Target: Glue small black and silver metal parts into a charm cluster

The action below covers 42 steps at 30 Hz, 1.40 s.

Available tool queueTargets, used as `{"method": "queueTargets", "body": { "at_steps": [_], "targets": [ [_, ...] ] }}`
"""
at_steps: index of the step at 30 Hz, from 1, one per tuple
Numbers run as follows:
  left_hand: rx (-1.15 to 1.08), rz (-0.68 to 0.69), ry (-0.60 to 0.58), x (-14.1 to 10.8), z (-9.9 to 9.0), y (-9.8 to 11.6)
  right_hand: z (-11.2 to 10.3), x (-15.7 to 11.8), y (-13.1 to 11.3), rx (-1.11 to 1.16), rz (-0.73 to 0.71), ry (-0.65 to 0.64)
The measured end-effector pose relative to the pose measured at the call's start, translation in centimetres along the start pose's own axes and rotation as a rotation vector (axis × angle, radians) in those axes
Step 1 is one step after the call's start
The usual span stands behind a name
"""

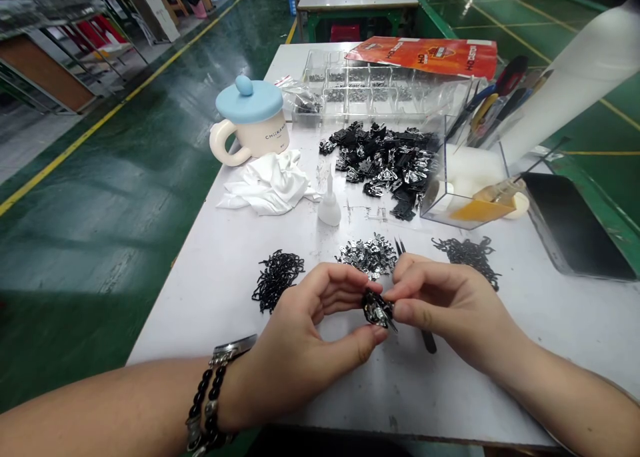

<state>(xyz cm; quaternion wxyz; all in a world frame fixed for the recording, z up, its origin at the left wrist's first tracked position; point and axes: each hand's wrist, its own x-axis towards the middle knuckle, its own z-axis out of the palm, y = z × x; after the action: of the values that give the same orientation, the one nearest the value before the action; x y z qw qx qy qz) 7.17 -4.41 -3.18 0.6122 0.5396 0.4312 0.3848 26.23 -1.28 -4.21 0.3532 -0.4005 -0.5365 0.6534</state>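
Observation:
My left hand [310, 337] holds a small black and silver part [377, 308] between thumb and fingers, over the front of the white table [200, 297]. From the other side, the pinched thumb and forefinger of my right hand [445, 304] touch the same part. Black tweezers [429, 341] show below and above my right hand, their middle hidden by it. Just beyond my hands lies a pile of small silver pieces [370, 254]. Black hook-like pieces [277, 277] form a heap to the left, and more dark pieces [467, 254] lie to the right.
Behind are a white nozzle bottle [329, 204], white cloth [270, 184], lidded mug [260, 127] and a large heap of black parts [385, 157]. A compartment tray [360, 94] stands at the back. On the right are a clear tool holder [465, 197] and a dark phone [580, 224].

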Motion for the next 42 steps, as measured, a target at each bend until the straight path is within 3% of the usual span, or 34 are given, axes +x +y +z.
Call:
{"method": "queueTargets", "body": {
  "at_steps": [9, 20, 26, 29, 32, 38, 42],
  "targets": [
    [-0.016, -0.004, -0.037, -0.1, 0.0, 0.0, -0.2, 0.0, 0.1, -0.053, -0.028, -0.008],
    [0.017, 0.004, -0.031, -0.4, -0.2, 0.0, -0.6, 0.0, 0.2, 0.121, -0.022, -0.089],
    [-0.262, -0.034, -0.143, -0.2, -0.4, 0.5, -0.7, -0.1, 0.0, 0.15, -0.039, -0.092],
    [-0.492, -0.131, -0.221, 0.1, -0.6, 0.6, -0.6, -0.3, -0.4, 0.011, -0.126, -0.045],
    [-0.625, -0.2, -0.224, 0.3, -0.8, 0.4, -0.5, -0.5, -0.7, -0.157, -0.266, -0.002],
    [-0.627, -0.325, -0.155, 0.3, -0.7, 0.3, -0.5, -0.5, -0.6, -0.398, -0.45, 0.003],
    [-0.674, -0.301, -0.137, 0.5, -0.5, 0.7, -0.5, -0.5, -0.8, -0.484, -0.56, 0.073]
  ]
}}
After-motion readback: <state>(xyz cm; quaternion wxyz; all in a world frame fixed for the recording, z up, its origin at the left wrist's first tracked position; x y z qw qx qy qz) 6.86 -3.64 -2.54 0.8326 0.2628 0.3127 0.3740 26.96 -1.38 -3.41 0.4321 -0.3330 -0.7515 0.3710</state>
